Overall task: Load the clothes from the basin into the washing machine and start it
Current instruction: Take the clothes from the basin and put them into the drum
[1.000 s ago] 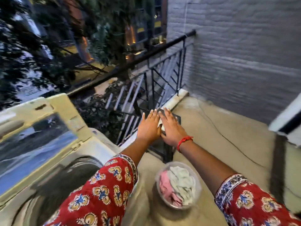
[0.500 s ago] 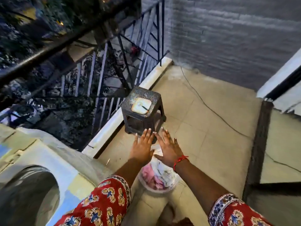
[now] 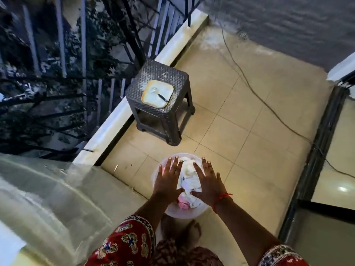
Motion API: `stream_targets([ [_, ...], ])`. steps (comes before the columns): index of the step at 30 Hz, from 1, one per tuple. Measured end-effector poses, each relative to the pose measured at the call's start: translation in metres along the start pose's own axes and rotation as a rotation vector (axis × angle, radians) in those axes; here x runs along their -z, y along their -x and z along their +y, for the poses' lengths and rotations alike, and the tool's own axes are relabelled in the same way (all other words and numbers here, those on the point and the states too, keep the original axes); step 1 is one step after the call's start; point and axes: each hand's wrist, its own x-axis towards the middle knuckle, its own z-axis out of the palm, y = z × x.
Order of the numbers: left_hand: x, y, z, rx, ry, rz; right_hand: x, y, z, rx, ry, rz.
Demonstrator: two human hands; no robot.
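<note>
A round pale plastic basin (image 3: 180, 213) sits on the tiled floor below me, filled with white and pink clothes (image 3: 189, 181). My left hand (image 3: 168, 177) hovers flat over the basin's left side, fingers spread. My right hand (image 3: 208, 181), with a red thread at the wrist, is spread over the right side, thumb touching the white cloth. Neither hand grips anything. The washing machine's pale top (image 3: 48, 204) fills the lower left, blurred; its opening is out of view.
A dark woven plastic stool (image 3: 163, 112) with a cream square dish (image 3: 157, 94) on it stands beyond the basin by the white kerb and black railing (image 3: 82, 54). A cable (image 3: 269, 104) runs across the floor. A dark door frame (image 3: 311, 160) borders the right. My foot (image 3: 190, 233) stands by the basin.
My view has tipped down from the railing to the floor. Both hands have dropped from in front of the stool to just over the clothes in the basin, and have spread apart.
</note>
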Motion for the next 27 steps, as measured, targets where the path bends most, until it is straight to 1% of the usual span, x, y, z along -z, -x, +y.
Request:
stream_targets([
  [5, -0.073, -0.063, -0.006, -0.018, 0.019, -0.013, -0.07, -0.062, 0.025, -0.036, -0.06, -0.064],
  [9, -0.14, -0.107, -0.01, -0.062, 0.043, -0.092, -0.141, -0.107, 0.039, -0.052, -0.126, -0.136],
  [11, -0.173, -0.126, -0.014, -0.069, 0.071, -0.124, -0.178, -0.126, 0.046, -0.068, -0.106, -0.16],
  [13, -0.199, -0.139, -0.016, -0.111, 0.072, -0.136, -0.209, -0.141, 0.053, -0.105, -0.049, -0.223],
  [14, -0.213, -0.144, -0.017, -0.126, 0.114, -0.157, -0.222, -0.147, 0.055, -0.121, -0.02, -0.266],
  [15, -0.226, -0.148, -0.016, -0.129, 0.144, -0.164, -0.237, -0.152, 0.058, -0.129, -0.002, -0.276],
  [16, -0.238, -0.155, -0.016, -0.138, 0.145, -0.136, -0.252, -0.159, 0.062, -0.125, -0.005, -0.264],
  [18, -0.289, -0.168, -0.015, -0.148, 0.055, -0.112, -0.302, -0.175, 0.071, -0.1, -0.045, -0.246],
  [21, -0.3, -0.178, -0.008, -0.123, 0.014, -0.134, -0.307, -0.187, 0.076, -0.059, -0.081, -0.176],
  [23, -0.289, -0.186, -0.005, -0.08, 0.019, -0.087, -0.3, -0.198, 0.078, -0.033, -0.103, -0.092],
  [24, -0.286, -0.189, -0.003, -0.06, 0.01, -0.082, -0.295, -0.203, 0.079, 0.008, -0.098, -0.071],
  [25, -0.28, -0.191, -0.003, -0.039, 0.021, -0.094, -0.291, -0.207, 0.08, 0.058, -0.106, -0.063],
  [27, -0.273, -0.193, 0.002, 0.005, 0.106, -0.107, -0.28, -0.209, 0.077, 0.068, -0.113, -0.074],
])
